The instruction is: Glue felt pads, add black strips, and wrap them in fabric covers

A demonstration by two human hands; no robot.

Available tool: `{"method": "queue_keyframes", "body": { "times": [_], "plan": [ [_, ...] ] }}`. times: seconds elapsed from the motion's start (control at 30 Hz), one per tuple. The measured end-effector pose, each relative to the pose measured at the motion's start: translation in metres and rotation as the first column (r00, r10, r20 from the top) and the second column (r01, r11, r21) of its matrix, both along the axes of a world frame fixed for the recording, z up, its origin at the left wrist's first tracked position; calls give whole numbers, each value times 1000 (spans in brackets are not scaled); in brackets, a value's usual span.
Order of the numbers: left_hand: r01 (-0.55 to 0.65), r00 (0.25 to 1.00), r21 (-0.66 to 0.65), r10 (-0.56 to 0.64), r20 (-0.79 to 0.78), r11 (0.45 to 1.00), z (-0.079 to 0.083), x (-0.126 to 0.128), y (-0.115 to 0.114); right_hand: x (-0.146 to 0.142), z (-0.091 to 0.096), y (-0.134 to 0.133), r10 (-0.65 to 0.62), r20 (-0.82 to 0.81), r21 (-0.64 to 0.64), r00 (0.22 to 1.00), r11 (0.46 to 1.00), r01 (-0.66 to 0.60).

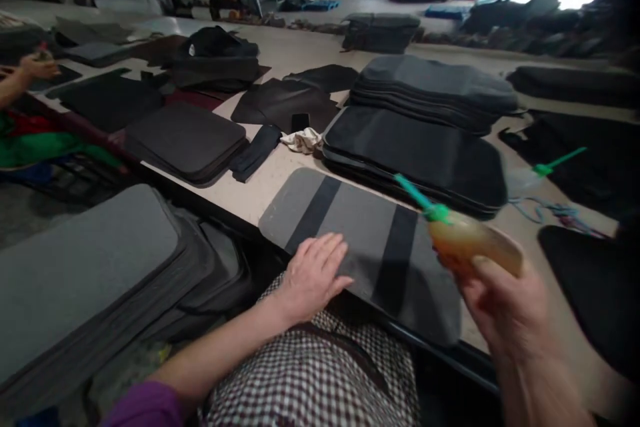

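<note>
Flat on the table edge before me lies a grey rounded panel [357,230] with two dark strips [397,253] across it. My left hand [317,273] rests on its near edge, fingers stretched out and holding nothing. In my right hand [505,300] is a squeeze bottle [473,240] of amber liquid with a green nozzle. The bottle is tilted, its tip pointing up and left above the panel's right part. My right fingers wrap around the bottle and are partly hidden behind it.
Stacked black panels [415,150] stand just behind the grey one. More panels are piled at my left [90,267] and on the table [185,137]. A phone [301,122], a crumpled cloth [303,140] and another green-nozzled bottle [525,177] lie around. Another person's hand [40,67] shows at far left.
</note>
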State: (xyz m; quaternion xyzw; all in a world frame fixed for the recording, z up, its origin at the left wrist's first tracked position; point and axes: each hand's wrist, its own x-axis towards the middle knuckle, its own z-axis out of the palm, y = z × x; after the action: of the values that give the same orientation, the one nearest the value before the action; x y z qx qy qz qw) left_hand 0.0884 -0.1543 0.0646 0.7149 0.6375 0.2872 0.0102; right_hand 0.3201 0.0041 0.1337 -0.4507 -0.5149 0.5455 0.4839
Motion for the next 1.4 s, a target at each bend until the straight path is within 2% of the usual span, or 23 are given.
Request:
{"method": "queue_keyframes", "body": {
  "times": [0.1, 0.17, 0.23, 0.33, 0.43, 0.53, 0.83, 1.0, 1.17, 1.23, 1.3, 1.33, 1.4],
  "plan": [
    [-113, 989, -73, 105, -106, 991, -14, -7, 0, -49, -5, -12, 213, 84, -5, 973, 977, -214],
    [-146, 984, -110, 132, -118, 983, -22, -9, -1, -78, -11, -22, 358, 152, -2, 921, 932, -362],
    [-146, 985, -120, 133, -109, 982, -29, -9, -3, -103, -17, -31, 446, 219, 11, 868, 888, -459],
    [-146, 987, -114, 137, -87, 983, -35, -10, -5, -128, -28, -42, 457, 354, 64, 816, 858, -509],
    [-163, 986, -123, 156, -60, 979, -36, -11, -6, -144, -38, -47, 384, 511, 127, 769, 851, -510],
    [-143, 989, -130, 138, -50, 981, -34, -13, -6, -157, -44, -51, 341, 556, 169, 758, 847, -505],
    [-125, 989, -204, 105, -109, 971, -34, -14, 1, -186, -42, -57, 250, 641, 292, 726, 795, -532],
    [-138, 987, -203, 118, -106, 969, -39, -12, 0, -189, -40, -57, 238, 665, 297, 708, 786, -543],
    [-136, 989, -187, 124, -74, 973, -52, -7, 4, -185, -35, -63, 260, 671, 273, 694, 784, -557],
    [-146, 989, -202, 139, -48, 969, -58, -4, 6, -183, -31, -65, 290, 671, 221, 682, 801, -557],
    [-157, 987, -226, 156, -23, 961, -60, -2, 7, -180, -27, -65, 376, 642, 108, 668, 819, -564],
    [-159, 987, -235, 162, -7, 959, -60, -3, 7, -177, -25, -65, 448, 597, 27, 666, 818, -574],
    [-127, 990, -228, 139, 37, 965, -57, -5, 4, -165, -23, -64, 603, 413, -154, 682, 785, -600]
  ]
}}
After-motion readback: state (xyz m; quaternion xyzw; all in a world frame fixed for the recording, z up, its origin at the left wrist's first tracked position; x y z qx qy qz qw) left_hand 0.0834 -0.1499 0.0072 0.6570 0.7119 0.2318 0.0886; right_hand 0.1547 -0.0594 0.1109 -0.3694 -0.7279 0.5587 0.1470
